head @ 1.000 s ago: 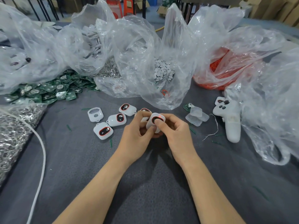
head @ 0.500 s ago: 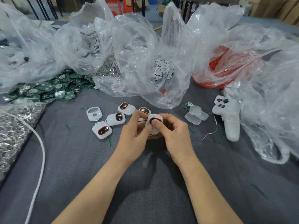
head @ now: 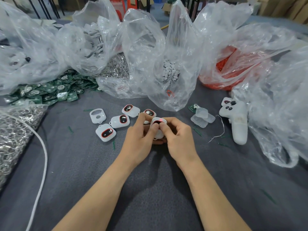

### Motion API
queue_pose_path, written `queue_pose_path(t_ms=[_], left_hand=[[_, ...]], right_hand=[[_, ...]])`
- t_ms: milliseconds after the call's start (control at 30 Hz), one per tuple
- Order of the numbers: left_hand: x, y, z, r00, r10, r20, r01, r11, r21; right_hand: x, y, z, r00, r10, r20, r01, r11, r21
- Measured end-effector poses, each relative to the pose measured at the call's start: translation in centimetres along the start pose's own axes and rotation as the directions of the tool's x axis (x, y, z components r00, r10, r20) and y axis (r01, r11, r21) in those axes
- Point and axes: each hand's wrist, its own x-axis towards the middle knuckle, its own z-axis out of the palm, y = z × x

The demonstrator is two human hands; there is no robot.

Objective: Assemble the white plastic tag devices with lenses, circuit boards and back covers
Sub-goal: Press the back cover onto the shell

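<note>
A tag [head: 157,126] is gripped by both hands [head: 138,139] [head: 179,140]; lens seating seems underway. Next, boards [head: 50,90] at ten o'clock are needed.

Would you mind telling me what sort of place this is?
Probably a small factory assembly bench: clear plastic bags of bulk parts crowd the grey cloth-covered table, a heap of green circuit boards lies at the left, and the left hand and right hand grip a white tag.
</note>
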Motion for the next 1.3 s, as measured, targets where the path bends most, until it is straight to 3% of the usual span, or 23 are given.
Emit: queue_pose_path(t_ms=[200, 467, 633, 833, 1067, 1300], left_hand=[[0.0, 0.5, 0.2, 0.999, -0.047, 0.015, 0.048, 0.987, -0.152], [0.1, 0.2, 0.1, 0.998, -0.053, 0.046, 0.057, 0.994, -0.092], [0.1, 0.0, 0.0, 1.000, -0.024, 0.012, 0.025, 1.000, -0.014], [0.2, 0.2, 0.4, 0.998, -0.055, -0.037, 0.051, 0.993, -0.107], [0.2, 0.7, 0.8, 0.999, -0.005, -0.044, -0.005, 0.971, -0.241], [0.6, 1.1, 1.1, 0.995, -0.050, -0.086, 0.016, 0.933, -0.361]], right_hand=[[-0.2, -0.3, -0.9, 0.989, -0.021, 0.144, -0.003, 0.986, 0.166], [-0.3, -0.5, -0.8, 0.993, 0.003, 0.120, -0.030, 0.974, 0.225], [-0.5, -0.5, -0.4, 0.992, -0.008, 0.124, -0.011, 0.988, 0.153], [-0.8, 0.0, 0.3, 0.988, -0.122, 0.089, 0.128, 0.990, -0.060], [-0.9, -0.5, 2.7, 0.999, 0.010, -0.034, -0.003, 0.981, 0.193], [-0.4, -0.9, 4.3, 0.995, 0.092, -0.022, -0.074, 0.900, 0.429]])
